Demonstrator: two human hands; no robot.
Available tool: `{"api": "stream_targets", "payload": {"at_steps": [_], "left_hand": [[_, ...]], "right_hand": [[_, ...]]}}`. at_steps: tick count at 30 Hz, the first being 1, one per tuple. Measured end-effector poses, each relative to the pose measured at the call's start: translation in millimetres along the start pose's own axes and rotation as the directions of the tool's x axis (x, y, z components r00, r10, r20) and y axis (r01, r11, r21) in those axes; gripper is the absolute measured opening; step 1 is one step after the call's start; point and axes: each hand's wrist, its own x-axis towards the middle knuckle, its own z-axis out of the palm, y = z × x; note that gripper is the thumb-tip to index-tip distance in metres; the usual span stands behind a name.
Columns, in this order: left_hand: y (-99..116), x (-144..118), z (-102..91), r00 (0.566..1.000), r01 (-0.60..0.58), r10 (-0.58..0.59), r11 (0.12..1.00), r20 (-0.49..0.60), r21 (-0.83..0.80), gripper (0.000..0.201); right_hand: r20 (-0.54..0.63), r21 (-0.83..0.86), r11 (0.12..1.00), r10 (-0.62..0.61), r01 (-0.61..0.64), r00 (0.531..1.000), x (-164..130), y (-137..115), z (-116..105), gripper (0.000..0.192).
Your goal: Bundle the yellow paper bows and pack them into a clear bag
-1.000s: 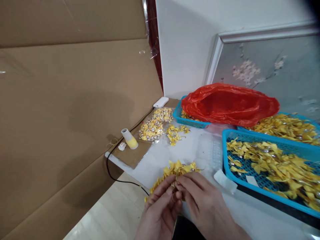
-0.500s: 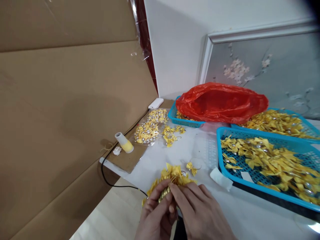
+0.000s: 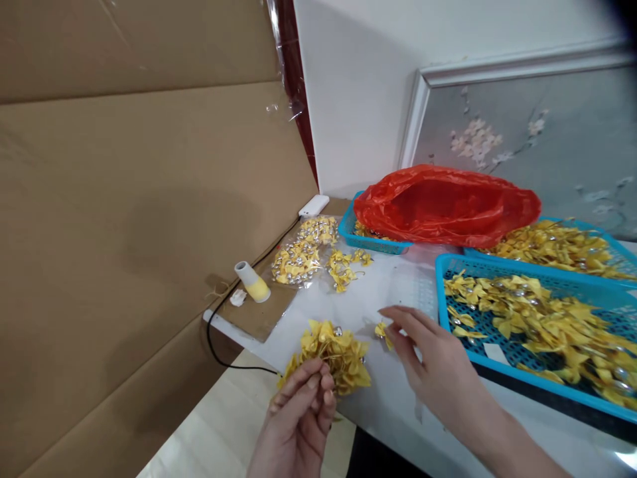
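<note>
In the lower middle, my left hand (image 3: 301,415) is closed, its thumb and fingers pinching the wire stems of a bunch of yellow artificial flowers (image 3: 348,365). Silvery beads sit among the ruffled petals. My right hand (image 3: 423,352) reaches over the white tabletop, thumb and fingers apart, at a single yellow flower (image 3: 382,334) lying there. The fingertips partly cover this flower, and whether they touch it I cannot tell.
A blue basket (image 3: 440,292) of yellow flowers stands at right, with another basket behind. A red plastic bag (image 3: 448,206) lies over a third. Bagged flowers (image 3: 297,262), a thread cone (image 3: 253,282) and a black cable (image 3: 212,345) are at left, beside a cardboard wall (image 3: 124,232).
My right hand has let go of the bunch and moved right to the single flower. The left hand keeps hold of the bunch, now lower left of it.
</note>
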Motion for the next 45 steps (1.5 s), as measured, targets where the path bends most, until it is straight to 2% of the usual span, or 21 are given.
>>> {"api": "stream_targets", "payload": {"at_steps": [2, 6, 13, 15, 17, 20, 23, 26, 30, 34, 39, 45], "left_hand": [[1, -1, 2.0, 0.999, -0.035, 0.036, 0.999, -0.025, 0.027, 0.030], [1, -1, 2.7, 0.998, -0.049, 0.050, 0.998, -0.031, 0.043, 0.029], [-5, -3, 6.5, 1.000, 0.000, 0.000, 1.000, 0.022, 0.015, 0.023], [-6, -4, 9.1, 0.999, 0.000, 0.000, 1.000, 0.042, 0.017, 0.023], [-6, -4, 10.6, 0.999, -0.001, 0.000, 1.000, 0.049, 0.021, 0.023], [-6, -3, 10.6, 0.998, 0.014, -0.015, 1.000, 0.057, 0.028, 0.021], [-6, -3, 9.8, 0.995, 0.028, -0.032, 0.999, 0.091, 0.043, 0.019], [-8, -5, 10.0, 0.992, 0.040, -0.046, 0.998, 0.120, 0.052, 0.018], [-11, -7, 11.6, 0.985, 0.061, -0.066, 0.998, 0.159, 0.034, 0.018], [-12, -9, 13.1, 0.983, 0.074, -0.075, 0.997, 0.167, 0.011, 0.018], [-13, -8, 10.8, 0.981, 0.079, -0.076, 0.997, 0.177, -0.007, 0.020], [-13, -2, 5.6, 0.977, 0.097, -0.094, 0.995, 0.189, -0.007, 0.021]], "right_hand": [[0.029, -0.163, 0.986, 0.021, -0.016, 0.999, 12, 14, 0, 0.023], [0.124, -0.239, 0.971, 0.035, -0.005, 0.992, 29, 25, 4, 0.023], [0.119, -0.062, 0.998, -0.009, 0.016, 0.993, 29, 13, -3, 0.029], [0.105, -0.037, 0.996, -0.081, 0.085, 0.991, 29, 7, -11, 0.034], [0.075, -0.070, 0.976, -0.203, 0.209, 0.976, 30, 2, -21, 0.039], [0.017, -0.129, 0.910, -0.394, 0.393, 0.919, 34, -2, -34, 0.039], [-0.024, -0.049, 0.888, -0.458, 0.457, 0.888, 33, -2, -35, 0.036], [-0.007, 0.077, 0.893, -0.445, 0.444, 0.895, 25, -2, -21, 0.032], [0.139, 0.294, 0.886, -0.410, 0.358, 0.901, 8, -10, 0, 0.024], [0.190, 0.526, 0.812, -0.401, 0.252, 0.896, 4, -19, 2, 0.030], [0.216, 0.577, 0.795, -0.372, 0.189, 0.903, 8, -25, -2, 0.042], [0.266, 0.591, 0.800, -0.318, 0.107, 0.910, -1, -27, 9, 0.045]]}}
